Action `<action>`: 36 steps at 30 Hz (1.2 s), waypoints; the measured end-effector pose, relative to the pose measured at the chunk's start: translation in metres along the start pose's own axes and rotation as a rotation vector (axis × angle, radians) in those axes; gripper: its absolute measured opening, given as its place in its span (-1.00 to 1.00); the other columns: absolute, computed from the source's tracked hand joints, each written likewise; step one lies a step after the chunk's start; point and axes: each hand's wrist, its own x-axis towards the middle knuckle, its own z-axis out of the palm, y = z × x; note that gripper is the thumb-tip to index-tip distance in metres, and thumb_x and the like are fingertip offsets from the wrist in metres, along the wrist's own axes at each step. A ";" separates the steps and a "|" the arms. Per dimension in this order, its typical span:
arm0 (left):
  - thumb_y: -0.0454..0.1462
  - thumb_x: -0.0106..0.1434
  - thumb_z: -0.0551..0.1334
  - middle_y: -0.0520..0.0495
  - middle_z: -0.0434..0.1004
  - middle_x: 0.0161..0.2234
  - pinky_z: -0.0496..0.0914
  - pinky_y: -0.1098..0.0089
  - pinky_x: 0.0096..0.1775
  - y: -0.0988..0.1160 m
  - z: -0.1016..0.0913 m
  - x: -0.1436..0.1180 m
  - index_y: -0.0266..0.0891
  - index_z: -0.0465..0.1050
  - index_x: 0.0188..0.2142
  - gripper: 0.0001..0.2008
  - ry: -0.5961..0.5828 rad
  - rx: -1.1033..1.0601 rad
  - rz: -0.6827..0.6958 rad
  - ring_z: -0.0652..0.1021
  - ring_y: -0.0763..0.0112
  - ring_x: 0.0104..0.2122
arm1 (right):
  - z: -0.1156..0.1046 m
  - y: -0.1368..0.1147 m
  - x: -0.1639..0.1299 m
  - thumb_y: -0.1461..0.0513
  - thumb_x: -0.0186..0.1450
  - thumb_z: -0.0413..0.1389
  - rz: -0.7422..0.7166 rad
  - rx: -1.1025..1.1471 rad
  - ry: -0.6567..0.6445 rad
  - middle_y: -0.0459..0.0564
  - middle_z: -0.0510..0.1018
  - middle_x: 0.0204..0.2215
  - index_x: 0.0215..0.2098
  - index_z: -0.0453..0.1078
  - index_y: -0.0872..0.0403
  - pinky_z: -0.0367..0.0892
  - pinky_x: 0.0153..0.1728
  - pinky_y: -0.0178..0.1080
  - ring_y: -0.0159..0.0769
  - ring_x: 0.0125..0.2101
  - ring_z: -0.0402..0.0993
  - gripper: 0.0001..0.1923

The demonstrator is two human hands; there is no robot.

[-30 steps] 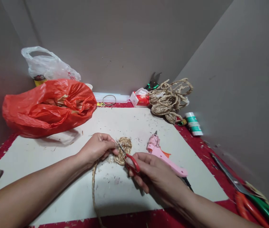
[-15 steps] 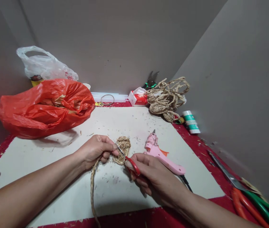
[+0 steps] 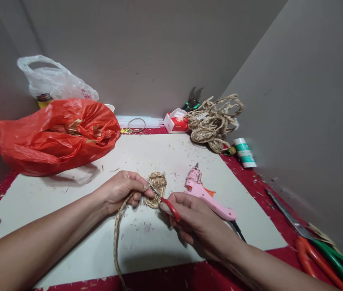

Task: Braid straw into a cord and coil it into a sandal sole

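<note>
1. Reference landmark: the coiled braid [image 3: 157, 188], a small oval of plaited straw lying on the white board [image 3: 165, 155] of the desk. All positions below are given relative to it.
2. Far left and behind the coiled braid: a red plastic bag [image 3: 57, 135] holding straw, with a clear bag [image 3: 56, 83] behind it.
3. Just left of the coiled braid: the left hand [image 3: 119, 192]. Its grip is closed, pinching the braid where the loose tail [image 3: 116, 238] leaves the coil and runs toward the near edge.
4. At the coil's left edge: the small red-handled scissors [image 3: 162, 199], blade tips pointing into the junction held by the left fingers. Whether the blades are parted cannot be told.
5. Just right and nearer than the coil: the right hand [image 3: 194, 220], its grip closed through the scissor loops.
6. Judgement for a clean trim: keep the pinch tight and close to the blades, keep the tips clear of the left fingertips, and cut only stray fibres, not the plait.
7. Right of the coil: a pink glue gun [image 3: 209, 196], near but apart.
8. Far right and behind: a bundle of braided rope [image 3: 213, 123].
</note>
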 end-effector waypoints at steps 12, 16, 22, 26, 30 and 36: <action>-0.47 0.00 0.21 -0.16 0.60 -0.50 0.12 0.53 -0.67 0.001 0.000 0.000 -0.34 0.40 -0.51 -0.94 0.022 0.077 -0.032 0.25 0.68 -0.75 | -0.001 0.001 -0.001 0.10 -0.02 0.34 0.046 0.152 -0.019 -0.31 0.21 -0.76 -0.57 0.10 0.06 -0.29 -0.74 -0.43 -0.66 -0.77 -0.16 -0.54; -0.46 0.00 0.21 -0.16 0.60 -0.51 0.14 0.54 -0.68 0.003 0.001 -0.001 -0.33 0.40 -0.52 -0.94 0.023 0.080 -0.030 0.27 0.67 -0.76 | -0.002 0.000 -0.001 0.11 -0.02 0.34 0.060 0.156 -0.035 -0.31 0.21 -0.78 -0.58 0.10 0.06 -0.30 -0.75 -0.43 -0.66 -0.80 -0.16 -0.55; -0.45 0.00 0.23 -0.14 0.59 -0.53 0.16 0.55 -0.70 0.002 0.005 -0.003 -0.34 0.39 -0.53 -0.95 0.044 0.158 0.015 0.27 0.67 -0.77 | -0.003 -0.001 -0.001 0.01 0.04 0.29 0.084 0.144 -0.069 -0.25 0.29 -0.70 -0.57 0.11 0.07 -0.28 -0.75 -0.42 -0.67 -0.79 -0.10 -0.53; -0.45 0.00 0.23 -0.10 0.58 -0.55 0.14 0.56 -0.70 0.001 0.008 -0.005 -0.32 0.36 -0.54 -0.93 0.072 0.241 0.050 0.28 0.68 -0.78 | -0.003 -0.002 -0.001 0.02 0.04 0.30 0.102 0.157 -0.060 -0.28 0.23 -0.71 -0.57 0.08 0.06 -0.33 -0.73 -0.40 -0.66 -0.77 -0.16 -0.52; -0.45 0.01 0.19 -0.09 0.58 -0.55 0.15 0.54 -0.69 -0.001 0.011 -0.008 -0.30 0.34 -0.53 -0.92 0.108 0.285 0.096 0.30 0.67 -0.78 | 0.000 -0.002 -0.002 0.03 0.03 0.31 0.102 0.193 -0.032 -0.30 0.17 -0.73 -0.58 0.06 0.05 -0.34 -0.71 -0.39 -0.65 -0.76 -0.21 -0.51; -0.44 0.02 0.17 0.02 0.48 -0.65 0.11 0.53 -0.67 -0.003 0.021 -0.014 -0.26 0.30 -0.51 -0.91 0.163 0.375 0.117 0.28 0.63 -0.79 | 0.003 -0.004 -0.002 0.01 -0.09 0.36 0.100 0.205 -0.025 -0.34 0.14 -0.77 -0.60 0.04 0.04 -0.32 -0.74 -0.41 -0.66 -0.77 -0.21 -0.44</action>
